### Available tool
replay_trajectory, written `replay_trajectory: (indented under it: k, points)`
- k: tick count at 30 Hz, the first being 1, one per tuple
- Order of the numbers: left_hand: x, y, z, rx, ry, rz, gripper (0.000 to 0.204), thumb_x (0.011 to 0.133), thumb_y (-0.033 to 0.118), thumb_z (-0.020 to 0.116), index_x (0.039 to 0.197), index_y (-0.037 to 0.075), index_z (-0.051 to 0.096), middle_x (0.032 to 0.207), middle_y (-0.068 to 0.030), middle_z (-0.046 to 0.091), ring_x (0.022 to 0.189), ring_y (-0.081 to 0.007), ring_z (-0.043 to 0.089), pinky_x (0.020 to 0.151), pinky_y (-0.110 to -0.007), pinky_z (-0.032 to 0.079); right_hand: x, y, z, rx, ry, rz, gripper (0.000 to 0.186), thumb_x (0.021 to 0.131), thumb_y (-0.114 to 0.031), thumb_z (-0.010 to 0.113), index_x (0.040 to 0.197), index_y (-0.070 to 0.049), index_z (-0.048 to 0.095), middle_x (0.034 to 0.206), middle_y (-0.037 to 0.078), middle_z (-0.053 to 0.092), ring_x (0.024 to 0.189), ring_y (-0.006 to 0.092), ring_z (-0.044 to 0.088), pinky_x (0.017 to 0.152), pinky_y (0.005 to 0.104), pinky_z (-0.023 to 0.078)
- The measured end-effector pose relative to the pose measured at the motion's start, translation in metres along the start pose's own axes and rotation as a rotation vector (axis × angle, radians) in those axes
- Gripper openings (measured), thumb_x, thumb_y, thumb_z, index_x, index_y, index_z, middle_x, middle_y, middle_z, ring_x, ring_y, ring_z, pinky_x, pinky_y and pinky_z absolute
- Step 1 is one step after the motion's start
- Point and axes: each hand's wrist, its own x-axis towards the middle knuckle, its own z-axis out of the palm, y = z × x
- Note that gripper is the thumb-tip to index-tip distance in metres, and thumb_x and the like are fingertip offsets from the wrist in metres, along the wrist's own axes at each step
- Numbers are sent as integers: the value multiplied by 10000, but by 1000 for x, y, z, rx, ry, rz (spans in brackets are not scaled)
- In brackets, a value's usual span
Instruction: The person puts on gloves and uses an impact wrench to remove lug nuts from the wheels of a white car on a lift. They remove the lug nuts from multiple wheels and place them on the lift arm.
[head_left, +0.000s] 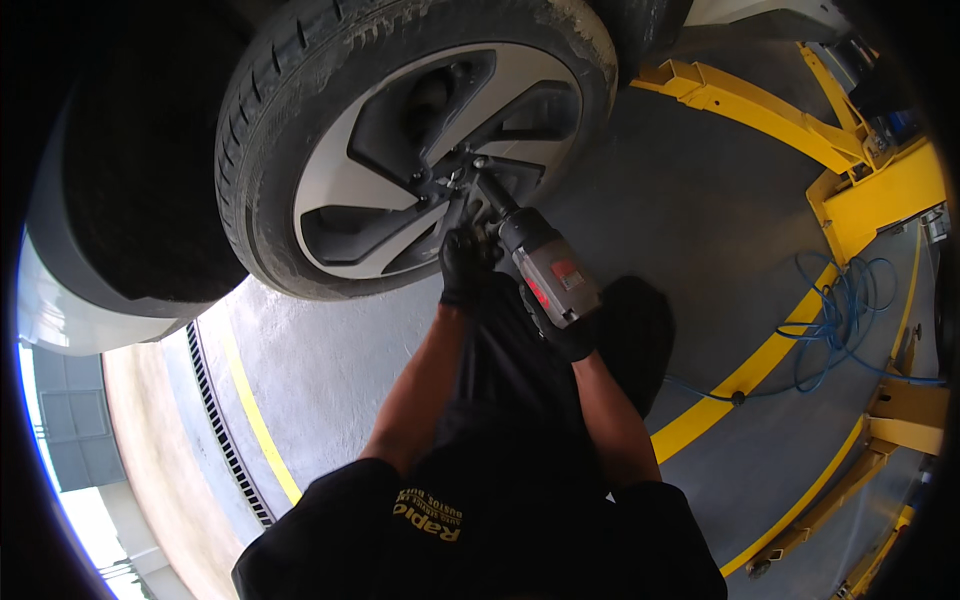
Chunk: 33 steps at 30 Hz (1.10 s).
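Observation:
A car wheel (335, 190) with a dark tyre and silver-and-black spokes hangs in front of me. My right hand (560, 335), in a black glove, is wrapped round the handle end of a grey and red impact wrench (560, 275). The wrench's long dark socket (494, 192) reaches up to the wheel's hub, by the lug nuts; whether it sits on one I cannot tell. Close beside the wrench's nose is my left hand (465, 262), also gloved, its fingers curled just below the hub. What they hold, if anything, is hidden.
Yellow lift arms (770, 125) stand at the right, with more yellow metal parts lower right. A tangled blue hose (840, 310) lies on the grey floor across yellow lines. Car bodywork (130, 220) fills the left, and a slotted floor drain (225, 425) runs below it.

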Motion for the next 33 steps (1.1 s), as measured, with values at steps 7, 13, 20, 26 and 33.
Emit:
replay_trajectory:
  k: [7,13,20,26,33]
  points:
    - [35,-3,13,662,57,216,516,1105,393,274,1374,32,527,1135,-115,676,1021,-188,637,899,-315,519,55,-13,26,-41,175,4,295,970,-192,662,1227,-54,618,1153,75,649,1052,170,617,908,344,499]
    - [64,11,40,1036,-45,216,555,1111,426,242,1274,19,582,1148,-95,652,1010,-174,603,923,-331,492,68,-28,16,642,181,-95,200,995,-162,628,1164,-56,623,1034,33,648,936,141,612,802,318,505]
    - [76,-4,29,738,63,186,456,1107,383,315,1227,15,557,1064,-87,618,990,-161,585,828,-343,519,51,1,15,-402,293,-216,404,1007,-211,583,1377,-62,520,1322,96,578,1197,182,567,1003,330,475]
    - [78,-1,36,91,59,7,296,1053,261,515,1268,63,554,1051,-67,622,951,-169,600,805,-332,531,20,5,0,-2785,541,-578,632,957,-434,593,1483,-124,429,1522,146,425,1392,325,416,1167,494,348]
    - [89,-11,55,13,180,105,308,1012,432,521,1050,132,584,865,-35,617,699,-153,610,620,-293,549,-56,8,7,-3655,234,-512,666,970,-490,553,1494,-107,401,1511,137,434,1378,303,431,1172,477,339]
